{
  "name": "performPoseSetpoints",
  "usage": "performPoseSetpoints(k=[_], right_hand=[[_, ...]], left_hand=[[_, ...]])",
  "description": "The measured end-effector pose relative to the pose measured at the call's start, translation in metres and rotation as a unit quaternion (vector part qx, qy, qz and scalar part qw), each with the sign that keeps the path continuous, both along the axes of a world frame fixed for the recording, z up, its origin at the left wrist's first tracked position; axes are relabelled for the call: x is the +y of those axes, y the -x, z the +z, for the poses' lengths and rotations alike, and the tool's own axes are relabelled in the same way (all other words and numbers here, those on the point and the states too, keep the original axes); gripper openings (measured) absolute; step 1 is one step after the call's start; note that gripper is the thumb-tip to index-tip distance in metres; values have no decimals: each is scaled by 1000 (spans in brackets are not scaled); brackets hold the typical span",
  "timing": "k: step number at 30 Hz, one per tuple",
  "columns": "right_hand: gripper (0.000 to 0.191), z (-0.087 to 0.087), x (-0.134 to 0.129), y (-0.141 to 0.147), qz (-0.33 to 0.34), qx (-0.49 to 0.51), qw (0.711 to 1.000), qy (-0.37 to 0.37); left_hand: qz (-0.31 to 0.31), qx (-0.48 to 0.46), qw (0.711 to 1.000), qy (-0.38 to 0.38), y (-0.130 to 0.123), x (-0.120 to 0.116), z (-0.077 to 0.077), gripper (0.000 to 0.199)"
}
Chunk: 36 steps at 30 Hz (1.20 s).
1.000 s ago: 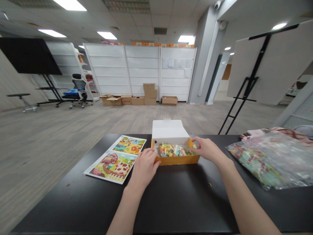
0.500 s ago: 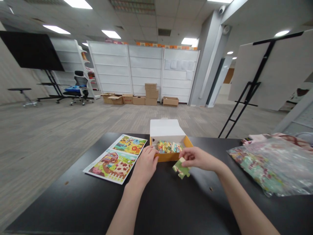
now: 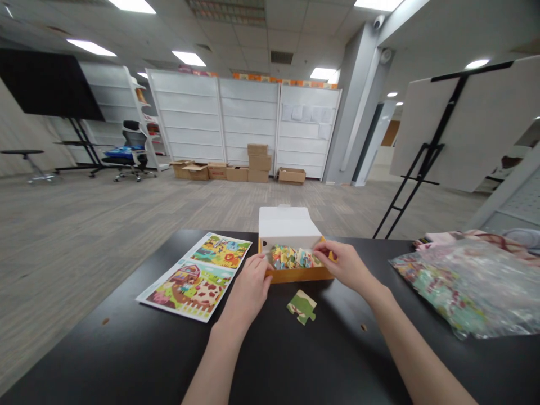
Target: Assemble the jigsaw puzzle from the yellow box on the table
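Note:
An orange cardboard box [image 3: 295,274] stands on the black table [image 3: 337,360], its white lid [image 3: 289,224] raised at the back. Inside lies a heap of colourful jigsaw pieces [image 3: 289,257]. My left hand [image 3: 248,293] grips the box's front left corner. My right hand [image 3: 341,265] reaches over the box's right end, fingertips at the pieces, and I cannot tell whether it holds one. A green and beige jigsaw piece [image 3: 301,306] lies flat on the table in front of the box, touching neither hand.
A printed sheet of two farm and animal pictures [image 3: 194,278] lies left of the box. To the right is a clear plastic bag with printed contents [image 3: 464,289], with pink fabric [image 3: 464,236] behind it. An easel-mounted board [image 3: 447,121] stands beyond the table.
The green and beige piece has left my right hand and now lies on the table. My right hand has moved back over the box. My left hand stays at the box.

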State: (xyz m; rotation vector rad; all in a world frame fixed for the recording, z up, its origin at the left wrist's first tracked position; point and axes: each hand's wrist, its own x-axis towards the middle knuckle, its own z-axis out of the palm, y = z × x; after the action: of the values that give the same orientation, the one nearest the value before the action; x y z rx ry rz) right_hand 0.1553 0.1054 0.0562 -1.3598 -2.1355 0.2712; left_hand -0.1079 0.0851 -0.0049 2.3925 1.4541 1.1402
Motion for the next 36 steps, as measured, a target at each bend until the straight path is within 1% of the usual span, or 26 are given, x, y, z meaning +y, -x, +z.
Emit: performPoseSetpoints(k=[1, 3, 6, 8, 11, 14, 18, 22, 25, 27, 28, 30, 31, 32, 33, 34, 36], right_hand=[[23, -2, 4, -3, -21, -31, 999, -22], [24, -9, 10, -8, -40, -92, 995, -30], [42, -19, 15, -11, -51, -137, 989, 18], [48, -22, 14, -12, -60, -146, 986, 58], [43, -21, 13, -16, -49, -166, 980, 103], [38, -18, 13, -20, -34, -164, 978, 122], [34, -14, 14, -23, -6, -110, 985, 131], [23, -10, 12, -24, 15, -68, 988, 138], [27, -8, 13, -24, 7, -19, 994, 110], [34, -6, 14, -25, -14, 61, 996, 66], [37, -4, 15, -25, -26, 115, 992, 42], [44, 0, 14, -25, -43, 222, 974, 14], [47, 2, 13, -24, -41, 260, 964, 20], [49, 4, 10, -22, -27, 280, 959, 43], [50, 6, 7, -20, -2, 279, 957, 83], [50, 7, 4, -18, 31, 258, 956, 137], [47, 6, -3, -15, 103, 177, 945, 253]], left_hand=[[-3, -2, 1000, 6, -1, -1, 1, 20], [-12, -4, 1000, 15, -3, -3, 4, 21], [-32, -5, 999, 22, -6, -6, 8, 22], [-40, -4, 999, 23, -9, -8, 8, 22], [-38, -4, 999, 21, -10, -9, 8, 22], [-36, 0, 999, 15, -11, -10, 9, 21], [-23, 23, 999, 23, -12, -12, 12, 19], [-2, 51, 998, 27, -16, -12, 13, 19], [13, 76, 997, 28, -19, -12, 13, 19], [26, 93, 995, 29, -20, -12, 15, 18], [35, 100, 994, 30, -20, -12, 15, 17], [54, 109, 992, 26, -20, -12, 16, 17], [64, 111, 992, 22, -20, -11, 15, 17], [74, 111, 991, 17, -20, -11, 15, 18], [83, 109, 990, 12, -20, -10, 14, 19], [91, 107, 990, 7, -20, -9, 13, 19], [100, 100, 990, 1, -21, -8, 11, 20]])
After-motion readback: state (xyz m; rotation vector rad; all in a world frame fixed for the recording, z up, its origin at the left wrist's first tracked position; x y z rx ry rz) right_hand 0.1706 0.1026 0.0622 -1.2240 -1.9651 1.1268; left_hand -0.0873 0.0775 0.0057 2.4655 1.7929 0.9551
